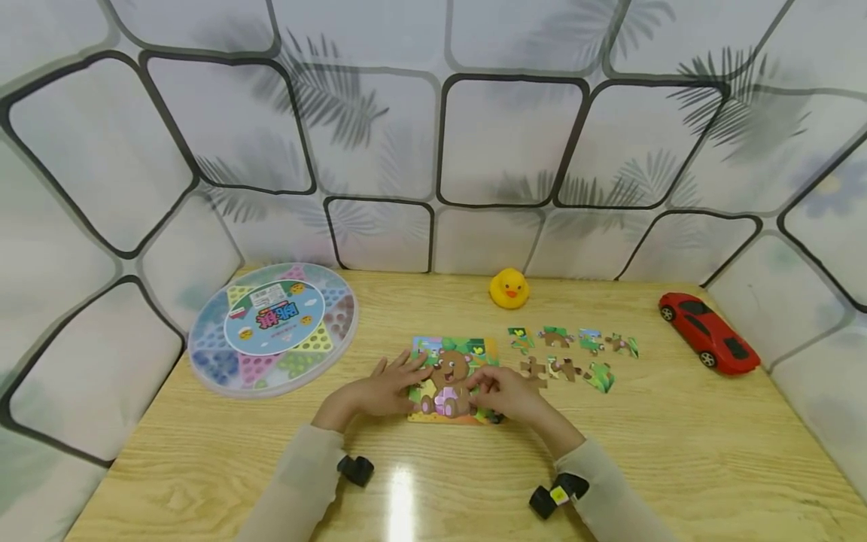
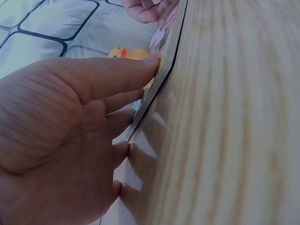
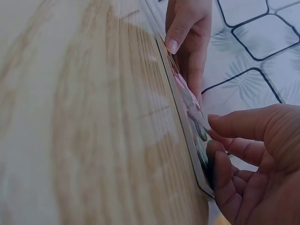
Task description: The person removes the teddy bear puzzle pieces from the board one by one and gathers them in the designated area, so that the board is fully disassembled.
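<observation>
A jigsaw puzzle (image 1: 442, 418) with a brown bear on it lies flat on the table between both hands. My left hand (image 1: 386, 390) rests over its left side with fingers spread. In the left wrist view the thumb (image 2: 117, 77) touches the board's front edge, and other fingertips reach down past its corner. Over the puzzle's right side is my right hand (image 1: 511, 393), fingers bent. Its thumb and index finger pinch a puzzle piece (image 3: 202, 121), tilted up from the board in the right wrist view. The fingers hide part of this piece.
Several loose puzzle pieces (image 1: 561, 369) lie right of the board. A yellow rubber duck (image 1: 509, 289) sits behind them, and a red toy car (image 1: 707, 333) stands at far right. A round Chinese checkers board (image 1: 325, 369) lies at the left. Patterned fabric walls (image 1: 379, 150) surround the table.
</observation>
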A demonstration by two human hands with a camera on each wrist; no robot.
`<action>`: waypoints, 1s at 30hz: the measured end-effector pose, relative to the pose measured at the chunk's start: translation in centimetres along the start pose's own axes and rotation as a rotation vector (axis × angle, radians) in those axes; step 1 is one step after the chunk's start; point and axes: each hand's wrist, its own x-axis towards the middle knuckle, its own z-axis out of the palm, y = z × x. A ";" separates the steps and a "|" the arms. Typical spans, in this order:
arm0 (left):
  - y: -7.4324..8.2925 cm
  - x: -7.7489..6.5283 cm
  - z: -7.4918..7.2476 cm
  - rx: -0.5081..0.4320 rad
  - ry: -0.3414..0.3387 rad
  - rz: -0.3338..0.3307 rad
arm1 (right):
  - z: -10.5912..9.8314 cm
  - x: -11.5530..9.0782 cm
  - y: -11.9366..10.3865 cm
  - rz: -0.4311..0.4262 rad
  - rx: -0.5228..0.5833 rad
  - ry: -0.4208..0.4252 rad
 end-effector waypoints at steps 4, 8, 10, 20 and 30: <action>0.1 0.0 0.0 0.001 0.003 0.001 | 0.1 -0.1 0.0 0.012 0.033 0.026; 0.1 0.0 0.0 0.001 0.001 -0.004 | 0.2 -0.1 0.0 0.011 0.041 0.053; 0.1 0.0 0.0 0.003 0.000 -0.006 | 0.3 -0.1 0.1 0.017 0.050 0.066; 0.1 0.0 0.0 0.012 -0.004 -0.009 | 0.6 -0.1 -0.4 0.043 0.091 0.108; 0.1 0.0 -0.1 0.003 -0.007 -0.014 | 1.1 0.2 -0.4 0.089 0.072 0.169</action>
